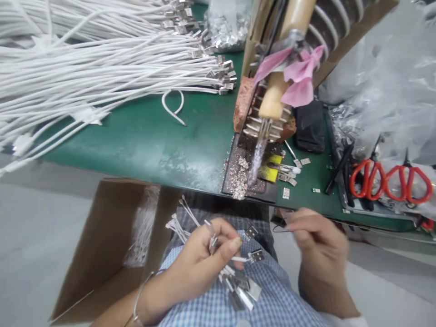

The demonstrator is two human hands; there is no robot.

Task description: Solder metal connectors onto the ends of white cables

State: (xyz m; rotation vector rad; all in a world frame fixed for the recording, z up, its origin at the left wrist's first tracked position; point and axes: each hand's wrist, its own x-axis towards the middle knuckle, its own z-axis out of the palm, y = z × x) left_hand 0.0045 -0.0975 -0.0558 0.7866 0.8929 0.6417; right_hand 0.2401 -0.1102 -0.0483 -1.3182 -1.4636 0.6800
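Note:
My left hand (207, 252) is closed around a bunch of short white USB cables over my lap. Metal USB plugs (256, 255) stick out past its fingers, and several more plugs hang below the palm. The cables' other ends (176, 225) show behind the knuckles. My right hand (318, 243), blurred, is off to the right by the table's front edge, its thumb and fingers pinched together. What it pinches, if anything, is not clear. Above the hands, a wooden-handled soldering iron (272, 97) with pink cloth tied on it points down at a dark pad (248, 193) strewn with solder bits.
Bundles of white cables (112, 68) lie on the green table (143, 150) at left. Loose metal plug pieces (286, 193) and a yellow block (270, 169) sit by the pad. Red-handled scissors (368, 179) rest in a tray at right. A cardboard box (98, 236) stands below.

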